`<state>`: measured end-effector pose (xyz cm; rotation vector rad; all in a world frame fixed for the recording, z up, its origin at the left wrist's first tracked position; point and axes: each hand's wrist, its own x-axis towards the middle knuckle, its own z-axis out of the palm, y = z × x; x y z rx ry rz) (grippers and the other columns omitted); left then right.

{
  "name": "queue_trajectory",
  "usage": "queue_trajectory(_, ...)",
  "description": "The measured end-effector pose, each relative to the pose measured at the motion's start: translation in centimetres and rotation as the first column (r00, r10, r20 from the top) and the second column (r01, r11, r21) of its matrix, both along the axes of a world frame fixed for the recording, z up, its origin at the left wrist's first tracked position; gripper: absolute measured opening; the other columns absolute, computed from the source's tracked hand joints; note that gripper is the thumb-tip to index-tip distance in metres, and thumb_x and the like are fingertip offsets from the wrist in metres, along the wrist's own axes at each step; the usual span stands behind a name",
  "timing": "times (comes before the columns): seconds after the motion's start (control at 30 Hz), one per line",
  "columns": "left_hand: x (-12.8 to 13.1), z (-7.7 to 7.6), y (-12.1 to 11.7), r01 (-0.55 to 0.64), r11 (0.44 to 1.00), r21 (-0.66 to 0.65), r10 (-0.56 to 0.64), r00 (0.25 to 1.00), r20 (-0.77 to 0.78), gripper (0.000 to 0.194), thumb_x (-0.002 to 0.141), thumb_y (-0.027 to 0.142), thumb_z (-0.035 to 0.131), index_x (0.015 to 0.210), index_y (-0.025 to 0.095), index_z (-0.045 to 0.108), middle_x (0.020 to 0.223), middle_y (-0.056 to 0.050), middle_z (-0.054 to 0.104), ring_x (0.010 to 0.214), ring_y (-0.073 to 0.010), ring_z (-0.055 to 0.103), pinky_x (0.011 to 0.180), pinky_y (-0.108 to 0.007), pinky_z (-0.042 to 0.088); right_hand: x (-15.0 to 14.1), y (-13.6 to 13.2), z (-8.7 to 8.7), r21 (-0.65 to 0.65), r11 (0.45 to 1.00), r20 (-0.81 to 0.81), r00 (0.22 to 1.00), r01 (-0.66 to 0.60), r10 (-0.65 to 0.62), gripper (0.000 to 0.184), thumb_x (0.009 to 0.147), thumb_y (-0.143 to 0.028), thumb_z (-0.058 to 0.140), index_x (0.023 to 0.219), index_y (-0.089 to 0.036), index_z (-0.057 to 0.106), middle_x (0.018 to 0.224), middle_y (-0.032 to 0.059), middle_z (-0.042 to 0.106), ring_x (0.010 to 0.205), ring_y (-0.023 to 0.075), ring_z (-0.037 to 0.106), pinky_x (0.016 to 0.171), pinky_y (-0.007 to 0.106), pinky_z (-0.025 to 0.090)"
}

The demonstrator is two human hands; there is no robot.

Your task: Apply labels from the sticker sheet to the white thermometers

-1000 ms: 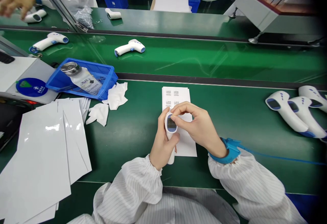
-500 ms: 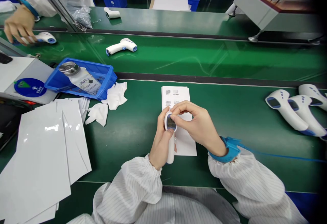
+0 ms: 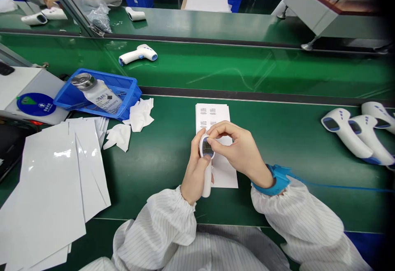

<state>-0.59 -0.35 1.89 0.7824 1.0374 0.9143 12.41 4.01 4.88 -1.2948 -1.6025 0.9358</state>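
Thermometer [image 3: 207,179] in hands [image 3: 195,170] [image 3: 240,151], display [image 3: 207,149] partly covered

Room runs rightward along the green bench [image 3: 277,147] to the thermometers [image 3: 344,133]; leftward, the wipes [image 3: 140,115] and white pouches [image 3: 52,180] stand in a passing hand's way, with the blue tray [image 3: 131,96] behind them.

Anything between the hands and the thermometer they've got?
Nothing visible. The left hand wraps directly around the handle of the white infrared thermometer, and the right hand touches its head at the display. The printed paper sheets lie underneath, not between them.
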Motion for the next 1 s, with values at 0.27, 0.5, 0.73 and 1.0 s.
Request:
queue_trajectory(0.27, 0.4, 0.7, 1.0, -0.062, 0.998, 0.005, 0.062, 0.997, -0.039, 0.034, 0.095, 0.048, 0.042, 0.125, 0.034, 0.045, 0.106, -0.003, 0.055, 0.066, -0.0128, 0.052, 0.043, -0.022, 0.051, 0.1, 0.1, 0.0, 0.003, 1.000, 0.021, 0.999, -0.030, 0.029, 0.009, 0.080, -0.015, 0.064, 0.076, -0.023, 0.064, 0.089, 0.0007, 0.069, 0.089, 0.0181, 0.065, 0.082, 0.034, 0.050)
queue_trajectory(0.5, 0.3, 1.6, 1.0, -0.093, 0.995, 0.023, 0.095, 0.991, -0.096, 0.028, 0.098, 0.042, 0.039, 0.124, 0.035, 0.045, 0.126, -0.004, 0.051, 0.092, -0.0196, 0.059, 0.055, -0.024, 0.057, 1.2, -0.2, 0.5, -0.225, 0.973, -0.104, 0.994, -0.049, 0.026, 0.016, 0.091, -0.037, 0.060, 0.085, -0.022, 0.065, 0.088, 0.0006, 0.069, 0.082, 0.0163, 0.064, 0.075, 0.031, 0.049)
queue_trajectory(0.73, 0.2, 2.8, 0.4, -0.094, 0.981, 0.172, 0.138, 0.955, -0.264, 0.029, 0.099, 0.037, 0.041, 0.128, 0.037, 0.044, 0.120, -0.002, 0.055, 0.088, -0.0161, 0.058, 0.068, -0.027, 0.056, 0.9, -1.6, 2.4, -0.012, 0.998, 0.004, 0.998, -0.069, 0.069, 0.013, 0.086, -0.020, 0.066, 0.074, -0.022, 0.062, 0.090, 0.0014, 0.062, 0.086, 0.0166, 0.060, 0.072, 0.030, 0.047)
queue_trajectory(1.0, 0.2, 2.6, 0.1, -0.078, 0.962, 0.262, 0.160, 0.938, -0.307, 0.031, 0.099, 0.039, 0.040, 0.129, 0.034, 0.044, 0.117, -0.003, 0.054, 0.087, -0.0150, 0.057, 0.066, -0.026, 0.055, 1.5, -1.5, 2.3, -0.035, 0.999, 0.055, 0.998, 0.020, -0.018, 0.005, 0.088, -0.025, 0.066, 0.084, -0.022, 0.063, 0.094, 0.0015, 0.064, 0.087, 0.0164, 0.059, 0.073, 0.031, 0.046)
